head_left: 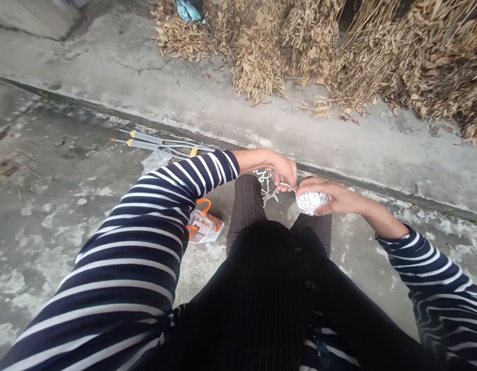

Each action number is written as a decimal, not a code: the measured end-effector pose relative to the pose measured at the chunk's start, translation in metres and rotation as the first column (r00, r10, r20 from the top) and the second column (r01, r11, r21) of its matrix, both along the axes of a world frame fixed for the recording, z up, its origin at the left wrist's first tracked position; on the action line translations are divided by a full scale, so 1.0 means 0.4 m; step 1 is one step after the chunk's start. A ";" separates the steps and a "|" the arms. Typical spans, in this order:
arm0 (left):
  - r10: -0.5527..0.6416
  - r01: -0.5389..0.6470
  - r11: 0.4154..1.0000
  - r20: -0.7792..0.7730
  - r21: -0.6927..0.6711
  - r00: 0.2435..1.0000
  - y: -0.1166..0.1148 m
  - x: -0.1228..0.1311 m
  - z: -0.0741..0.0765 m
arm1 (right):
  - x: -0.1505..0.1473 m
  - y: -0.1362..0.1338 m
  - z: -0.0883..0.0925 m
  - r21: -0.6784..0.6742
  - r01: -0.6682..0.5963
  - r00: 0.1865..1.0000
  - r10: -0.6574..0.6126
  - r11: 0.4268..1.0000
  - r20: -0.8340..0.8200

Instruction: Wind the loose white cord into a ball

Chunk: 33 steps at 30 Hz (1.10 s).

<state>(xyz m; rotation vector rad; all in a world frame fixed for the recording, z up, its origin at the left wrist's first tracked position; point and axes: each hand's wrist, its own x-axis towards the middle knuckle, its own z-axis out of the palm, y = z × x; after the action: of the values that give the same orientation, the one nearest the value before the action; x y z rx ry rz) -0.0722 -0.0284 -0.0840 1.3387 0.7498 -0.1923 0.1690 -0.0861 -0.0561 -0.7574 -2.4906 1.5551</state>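
My right hand (333, 196) is closed round a ball of white yarn (311, 203) with dark strands across it, held over my right knee. Just to its left, my left hand (285, 172) pinches the yarn strand (288, 186) that runs to the ball. Beyond and below the left hand, a loose tangle of white yarn (266, 188) hangs or lies between my knees; I cannot tell which. Part of the ball is hidden by the fingers of my right hand.
A white and orange bag (207, 226) with orange handles stands on the concrete ground left of my legs. Crutches (146, 141) lie near a clear plastic wrapper (155, 161). A raised concrete ledge (207, 98) runs ahead, with dry leafy stalks (257, 56) and a blue cloth-like piece (187, 10).
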 end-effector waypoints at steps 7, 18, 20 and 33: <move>0.406 -0.427 0.897 0.169 0.112 0.898 -0.003 -0.025 0.070 | 0.045 -0.022 -0.061 -0.600 0.208 0.922 -0.359 0.772 -0.143; 0.628 -0.674 0.733 0.467 -0.087 0.622 -0.187 0.027 -0.042 | 0.076 -0.032 -0.096 -0.764 0.352 0.723 -0.675 0.542 -0.146; 0.607 -0.686 0.727 0.471 -0.005 0.640 -0.181 0.046 -0.066 | 0.084 -0.032 -0.103 -0.754 0.369 0.705 -0.693 0.543 -0.154; 0.437 -0.537 0.557 0.326 0.634 0.838 -0.096 -0.006 0.008 | 0.077 -0.084 -0.031 -0.867 0.217 0.616 -0.752 0.448 -0.235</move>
<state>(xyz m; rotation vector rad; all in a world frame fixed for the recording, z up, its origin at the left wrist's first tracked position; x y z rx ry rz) -0.0747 -0.0667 -0.0808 1.7748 1.1186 0.7188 0.1999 -0.1196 -0.0684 -0.8058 -0.8722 2.1141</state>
